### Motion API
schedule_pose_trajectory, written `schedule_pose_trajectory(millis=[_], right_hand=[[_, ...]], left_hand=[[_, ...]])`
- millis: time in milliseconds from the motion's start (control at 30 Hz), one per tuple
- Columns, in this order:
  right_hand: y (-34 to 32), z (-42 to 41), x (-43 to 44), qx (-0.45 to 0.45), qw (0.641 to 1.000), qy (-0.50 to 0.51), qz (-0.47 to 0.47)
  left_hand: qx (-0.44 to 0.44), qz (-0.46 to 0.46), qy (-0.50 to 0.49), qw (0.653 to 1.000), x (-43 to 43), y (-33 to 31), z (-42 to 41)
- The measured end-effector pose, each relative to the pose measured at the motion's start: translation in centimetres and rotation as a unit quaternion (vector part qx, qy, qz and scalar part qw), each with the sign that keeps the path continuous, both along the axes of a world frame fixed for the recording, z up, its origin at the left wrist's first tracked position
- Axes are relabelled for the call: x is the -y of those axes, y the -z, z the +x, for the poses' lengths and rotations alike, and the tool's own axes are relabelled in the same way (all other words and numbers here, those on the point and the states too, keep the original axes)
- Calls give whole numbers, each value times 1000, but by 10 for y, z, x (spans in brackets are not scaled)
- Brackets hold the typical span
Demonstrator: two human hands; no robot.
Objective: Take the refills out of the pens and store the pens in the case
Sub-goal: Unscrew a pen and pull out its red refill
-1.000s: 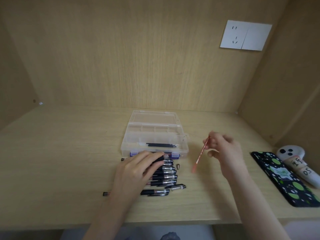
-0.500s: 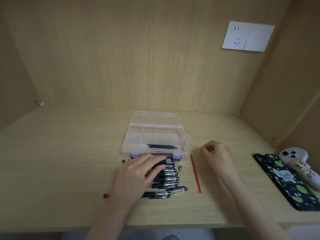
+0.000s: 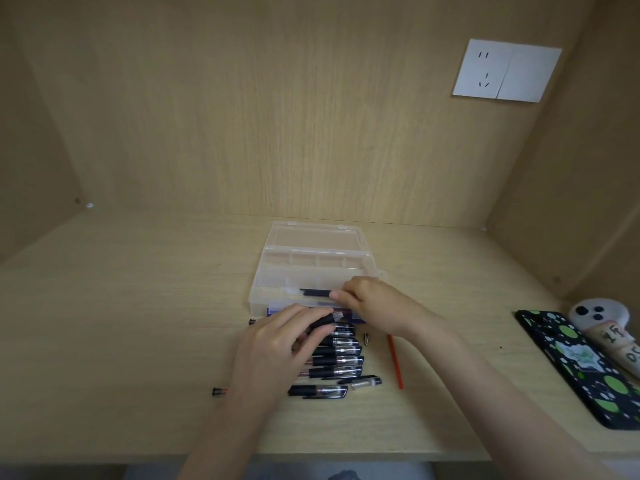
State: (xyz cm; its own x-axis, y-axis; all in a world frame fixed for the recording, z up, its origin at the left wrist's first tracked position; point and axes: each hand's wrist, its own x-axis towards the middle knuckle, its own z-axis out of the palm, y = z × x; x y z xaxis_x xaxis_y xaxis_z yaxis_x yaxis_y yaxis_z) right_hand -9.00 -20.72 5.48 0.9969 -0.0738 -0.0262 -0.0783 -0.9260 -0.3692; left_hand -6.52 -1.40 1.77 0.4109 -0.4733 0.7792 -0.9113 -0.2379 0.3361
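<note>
Clear rectangular plastic case (image 3: 313, 261), lid open, is lying on the pale wood-grain desk (image 3: 138, 306), holding thin black refills (image 3: 313, 292). Left hand (image 3: 273, 348) is gripping one black-and-clear plastic pen (image 3: 327, 320) just near of the case, over a row of some six like pens (image 3: 341, 360), partly covered. Right hand (image 3: 375, 303) is curling at the case's near wall; whether it holds anything cannot be told. One slim red refill (image 3: 394, 362) is lying right of the row.

pens (image 3: 341, 355): left ends under left hand (image 3: 273, 351) | refill (image 3: 394, 362): top perhaps behind right hand (image 3: 367, 303)
</note>
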Motion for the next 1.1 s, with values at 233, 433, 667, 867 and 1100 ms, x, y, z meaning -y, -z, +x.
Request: schedule_pose_trajectory(millis=[233,433,667,867,1100], right_hand=[[-2,-1,1,1,998,-25,54],[-3,-3,8,-16,994,-25,110],[-4,-8,8,14,980,-6,198],[-7,-14,9,59,957,18,282],[-14,-31,12,191,848,66,490]], left_hand=[[-17,-2,-2,1000,0,-1,0],[-16,-10,-1,1000,0,-1,0],[-16,-9,-4,1000,-1,-3,-1],[-23,-12,-3,1000,-1,-3,-1],[-32,-21,-6,999,-1,-3,-2]])
